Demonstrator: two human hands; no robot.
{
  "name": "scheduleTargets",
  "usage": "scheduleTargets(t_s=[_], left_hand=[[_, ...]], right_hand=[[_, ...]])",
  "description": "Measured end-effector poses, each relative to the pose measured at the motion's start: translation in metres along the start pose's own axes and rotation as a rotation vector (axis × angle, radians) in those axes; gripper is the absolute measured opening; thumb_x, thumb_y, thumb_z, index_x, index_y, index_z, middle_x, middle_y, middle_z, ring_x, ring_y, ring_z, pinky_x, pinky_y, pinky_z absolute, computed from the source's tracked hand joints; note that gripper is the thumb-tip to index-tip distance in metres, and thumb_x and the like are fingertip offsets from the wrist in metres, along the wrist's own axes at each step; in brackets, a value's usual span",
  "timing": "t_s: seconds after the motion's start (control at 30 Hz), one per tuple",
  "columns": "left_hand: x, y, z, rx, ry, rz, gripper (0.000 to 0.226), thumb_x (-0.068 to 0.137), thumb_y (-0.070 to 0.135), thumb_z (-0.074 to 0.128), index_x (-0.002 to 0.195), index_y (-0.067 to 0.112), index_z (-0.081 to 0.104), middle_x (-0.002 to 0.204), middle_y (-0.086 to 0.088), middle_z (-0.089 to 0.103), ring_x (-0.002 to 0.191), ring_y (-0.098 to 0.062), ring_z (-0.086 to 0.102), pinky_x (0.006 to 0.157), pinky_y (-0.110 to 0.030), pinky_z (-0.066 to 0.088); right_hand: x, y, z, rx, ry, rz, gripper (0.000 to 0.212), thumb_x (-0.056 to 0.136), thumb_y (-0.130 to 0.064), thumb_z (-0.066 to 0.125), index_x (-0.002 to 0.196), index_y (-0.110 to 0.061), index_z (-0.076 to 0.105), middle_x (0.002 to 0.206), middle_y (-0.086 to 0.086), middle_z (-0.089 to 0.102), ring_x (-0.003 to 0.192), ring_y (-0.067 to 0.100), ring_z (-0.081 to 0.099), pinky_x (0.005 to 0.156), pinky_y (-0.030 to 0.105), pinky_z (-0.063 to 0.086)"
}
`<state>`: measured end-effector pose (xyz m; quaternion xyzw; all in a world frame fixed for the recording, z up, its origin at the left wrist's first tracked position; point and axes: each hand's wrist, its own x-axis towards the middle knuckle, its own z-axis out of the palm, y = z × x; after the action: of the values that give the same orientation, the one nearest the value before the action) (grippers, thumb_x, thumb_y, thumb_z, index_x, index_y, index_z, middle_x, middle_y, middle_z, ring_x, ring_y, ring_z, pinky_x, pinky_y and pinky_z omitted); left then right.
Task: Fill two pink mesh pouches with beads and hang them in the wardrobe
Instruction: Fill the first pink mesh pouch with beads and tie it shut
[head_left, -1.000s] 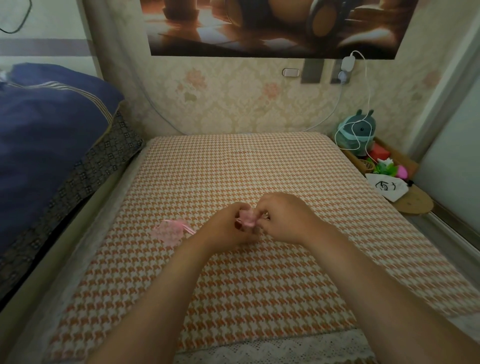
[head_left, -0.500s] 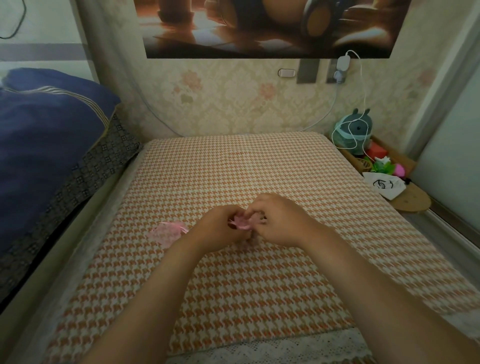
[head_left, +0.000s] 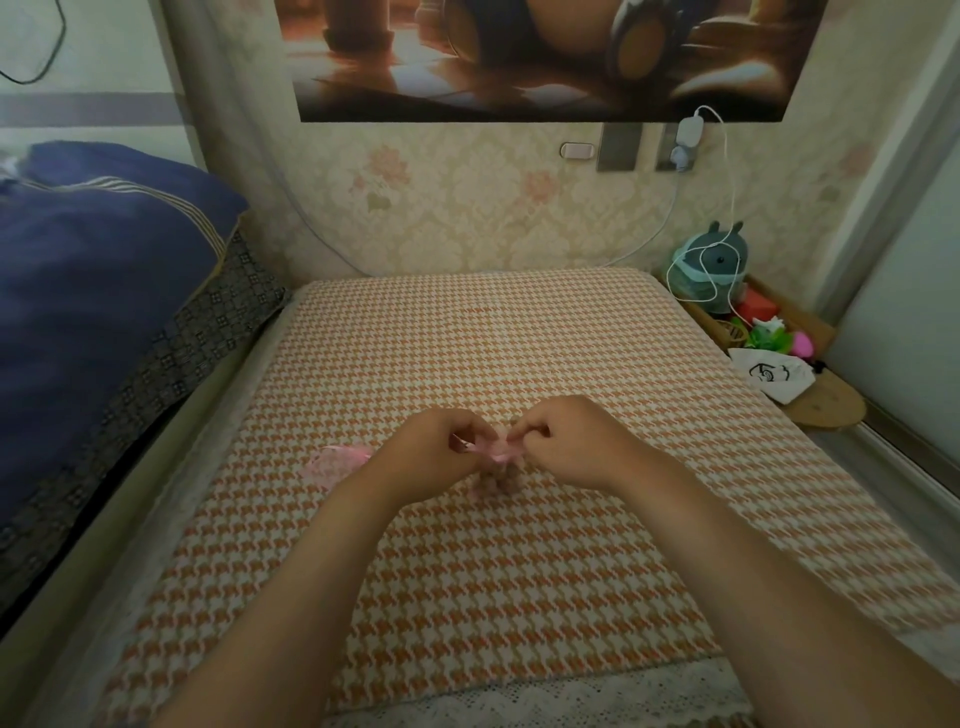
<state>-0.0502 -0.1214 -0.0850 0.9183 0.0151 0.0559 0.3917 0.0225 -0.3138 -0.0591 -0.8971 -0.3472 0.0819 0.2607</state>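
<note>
A small pink mesh pouch (head_left: 497, 474) hangs between my two hands over the middle of the houndstooth table (head_left: 519, 571). Its bulging lower part, which seems to hold beads, rests on the cloth. My left hand (head_left: 436, 452) pinches the pouch's pink ribbon on one side and my right hand (head_left: 571, 441) pinches it on the other, with the ribbon stretched between my fingertips. A second pink mesh pouch (head_left: 332, 460) lies flat on the cloth just left of my left wrist, partly hidden by it.
A bed with a dark blue quilt (head_left: 93, 291) runs along the left. At the right, a low wooden shelf (head_left: 826, 405) carries a teal speaker wrapped in a white cable (head_left: 711, 265), small toys and a white drawstring bag (head_left: 774, 374). The papered wall stands behind the table.
My hands, close together before, have drawn slightly apart. The ribbon now shows stretched between them, and the pouch's lower part is visible below. The second pouch has not moved.
</note>
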Motion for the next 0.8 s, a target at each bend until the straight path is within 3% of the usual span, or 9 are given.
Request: scheduleTargets(t_s=[0.07, 0.13, 0.23, 0.33, 0.47, 0.6, 0.7, 0.8], left_hand=[[0.0, 0.005, 0.0, -0.039, 0.014, -0.005, 0.019, 0.082, 0.036, 0.077, 0.1, 0.029, 0.074, 0.087, 0.016, 0.069, 0.078, 0.001, 0.063, 0.071, -0.019, 0.049], [0.004, 0.01, -0.001, -0.121, 0.064, 0.006, 0.012, 0.09, 0.027, 0.068, 0.102, 0.026, 0.073, 0.093, 0.012, 0.072, 0.086, -0.005, 0.067, 0.075, -0.025, 0.053], [0.011, 0.015, -0.001, -0.215, 0.18, -0.067, 0.021, 0.096, 0.011, 0.056, 0.095, 0.027, 0.069, 0.094, 0.008, 0.073, 0.088, -0.014, 0.07, 0.076, -0.033, 0.056], [0.02, 0.011, 0.006, -0.123, 0.188, -0.112, 0.03, 0.097, 0.004, 0.049, 0.093, 0.027, 0.068, 0.094, 0.009, 0.071, 0.086, -0.019, 0.069, 0.073, -0.034, 0.057], [0.032, 0.007, 0.027, 0.075, 0.062, -0.093, 0.025, 0.095, 0.008, 0.056, 0.104, 0.024, 0.074, 0.108, 0.009, 0.069, 0.086, -0.008, 0.062, 0.065, -0.015, 0.047], [0.041, 0.006, 0.046, 0.273, -0.095, -0.063, 0.027, 0.091, 0.019, 0.065, 0.114, 0.028, 0.073, 0.105, 0.008, 0.068, 0.093, -0.013, 0.063, 0.074, -0.021, 0.045], [0.045, 0.004, 0.052, 0.319, -0.067, -0.067, 0.026, 0.087, 0.024, 0.069, 0.113, 0.028, 0.073, 0.103, 0.004, 0.071, 0.089, -0.015, 0.064, 0.076, -0.025, 0.049], [0.045, 0.005, 0.059, 0.202, -0.033, -0.035, 0.021, 0.083, 0.018, 0.07, 0.101, 0.028, 0.065, 0.104, 0.005, 0.067, 0.082, -0.014, 0.061, 0.071, -0.026, 0.049]], right_hand=[[0.001, 0.002, -0.001, 0.005, 0.012, 0.002, 0.027, 0.095, -0.025, 0.057, 0.108, -0.028, 0.081, 0.074, -0.01, 0.073, 0.046, 0.009, 0.052, 0.048, 0.027, 0.045], [0.0, 0.003, -0.007, 0.005, 0.041, 0.012, 0.028, 0.095, -0.021, 0.057, 0.106, -0.028, 0.081, 0.074, -0.018, 0.068, 0.041, 0.003, 0.046, 0.046, 0.021, 0.038], [-0.006, 0.012, -0.013, -0.019, 0.055, 0.024, 0.031, 0.094, -0.016, 0.055, 0.104, -0.028, 0.082, 0.088, -0.014, 0.076, 0.04, 0.004, 0.045, 0.046, 0.023, 0.04], [-0.014, 0.022, -0.018, 0.001, 0.054, 0.046, 0.029, 0.095, -0.015, 0.056, 0.1, -0.029, 0.082, 0.08, -0.008, 0.076, 0.046, 0.011, 0.046, 0.045, 0.028, 0.037], [-0.021, 0.034, -0.026, 0.028, 0.088, 0.054, 0.03, 0.094, -0.015, 0.056, 0.096, -0.03, 0.082, 0.081, -0.009, 0.077, 0.049, 0.014, 0.049, 0.047, 0.031, 0.04], [-0.025, 0.042, -0.028, 0.023, 0.093, 0.075, 0.028, 0.094, -0.017, 0.058, 0.099, -0.03, 0.082, 0.062, -0.013, 0.067, 0.042, 0.008, 0.042, 0.044, 0.026, 0.035], [-0.027, 0.044, -0.028, 0.021, 0.089, 0.066, 0.03, 0.095, -0.018, 0.056, 0.102, -0.03, 0.082, 0.069, -0.013, 0.07, 0.043, 0.008, 0.043, 0.045, 0.027, 0.036], [-0.026, 0.046, -0.026, 0.017, 0.086, 0.058, 0.032, 0.095, -0.017, 0.054, 0.103, -0.031, 0.082, 0.075, -0.007, 0.073, 0.049, 0.013, 0.05, 0.046, 0.029, 0.038]])
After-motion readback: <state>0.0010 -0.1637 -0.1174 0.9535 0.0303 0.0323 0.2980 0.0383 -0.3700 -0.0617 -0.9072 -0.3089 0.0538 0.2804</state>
